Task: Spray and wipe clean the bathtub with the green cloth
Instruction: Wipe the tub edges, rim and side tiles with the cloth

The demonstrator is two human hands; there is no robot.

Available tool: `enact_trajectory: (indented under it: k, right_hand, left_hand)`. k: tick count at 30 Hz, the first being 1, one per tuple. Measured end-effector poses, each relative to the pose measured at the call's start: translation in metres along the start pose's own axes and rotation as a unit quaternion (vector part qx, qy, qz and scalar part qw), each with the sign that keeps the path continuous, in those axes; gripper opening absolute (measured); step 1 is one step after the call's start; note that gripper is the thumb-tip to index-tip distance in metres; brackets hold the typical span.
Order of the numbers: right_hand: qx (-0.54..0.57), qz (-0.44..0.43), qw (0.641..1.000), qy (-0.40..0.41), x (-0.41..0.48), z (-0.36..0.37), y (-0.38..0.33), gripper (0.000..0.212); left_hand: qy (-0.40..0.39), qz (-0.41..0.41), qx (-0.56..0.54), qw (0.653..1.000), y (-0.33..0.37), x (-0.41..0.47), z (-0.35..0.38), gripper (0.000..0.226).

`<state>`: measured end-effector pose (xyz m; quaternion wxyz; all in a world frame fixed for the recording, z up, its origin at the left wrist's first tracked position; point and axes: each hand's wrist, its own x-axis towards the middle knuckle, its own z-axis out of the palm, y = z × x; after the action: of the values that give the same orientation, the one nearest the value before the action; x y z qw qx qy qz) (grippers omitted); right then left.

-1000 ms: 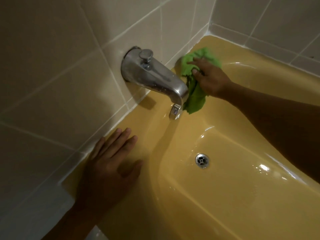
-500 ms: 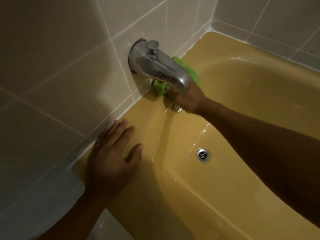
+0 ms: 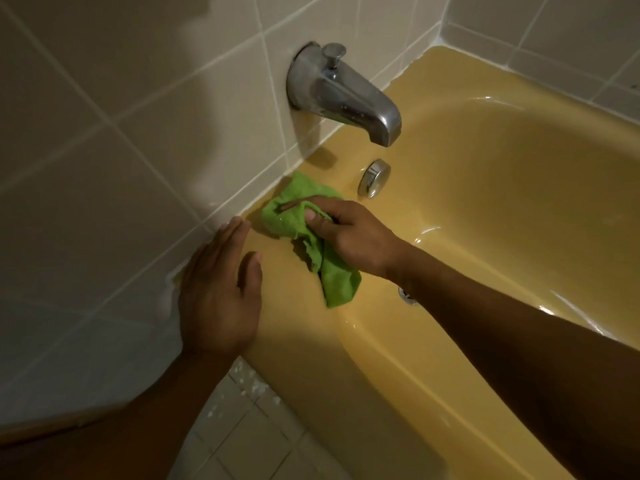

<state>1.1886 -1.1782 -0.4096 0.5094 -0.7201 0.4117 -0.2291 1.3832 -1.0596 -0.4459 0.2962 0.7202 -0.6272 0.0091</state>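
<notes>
Best wiped with right hand point(image 3: 353, 237) bunching green cloth point(image 3: 311, 237) flat along bathtub point(image 3: 485, 188) ledge (left hand point(image 3: 218, 299) spread, bracing nearby), overlapping strokes toward grout.

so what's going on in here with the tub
A person is wiping a yellow bathtub. The right hand presses a crumpled green cloth onto the tub's ledge by the tiled wall, below the metal spout. The left hand lies flat and open on the ledge beside it. No spray bottle is in view.

No text, label or brand can be read anywhere (the lighting is dim).
</notes>
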Motion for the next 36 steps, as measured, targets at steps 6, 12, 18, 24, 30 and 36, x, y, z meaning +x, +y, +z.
enact_trajectory:
  k: [6, 12, 18, 24, 30, 36]
  right_hand:
    - [-0.03, 0.043, 0.993, 0.108, 0.021, -0.009, -0.018, 0.031]
    - [-0.208, -0.015, 0.974, 0.09, 0.039, 0.028, -0.006, 0.039]
    - [-0.228, -0.062, 0.97, 0.048, 0.022, 0.044, -0.014, 0.037]
    - [-0.232, -0.051, 0.971, -0.005, 0.001, 0.06, -0.038, 0.036]
    - [-0.226, -0.033, 0.97, -0.081, -0.04, 0.082, -0.061, 0.034]
    - [-0.052, 0.1, 0.989, -0.093, -0.088, 0.09, -0.073, 0.02]
  left_hand:
    - [0.0, -0.04, -0.047, 0.998, 0.0, 0.002, 0.0, 0.05]
    - [0.029, -0.072, -0.086, 0.993, 0.004, 0.004, -0.002, 0.048]
    - [0.051, -0.099, -0.158, 0.981, 0.002, 0.003, -0.004, 0.046]
    - [0.092, -0.119, -0.239, 0.959, 0.002, 0.003, -0.012, 0.042]
    - [-0.019, -0.148, -0.378, 0.914, -0.024, 0.003, -0.028, 0.043]
    - [-0.13, -0.224, -0.445, 0.857, -0.026, 0.024, -0.055, 0.036]
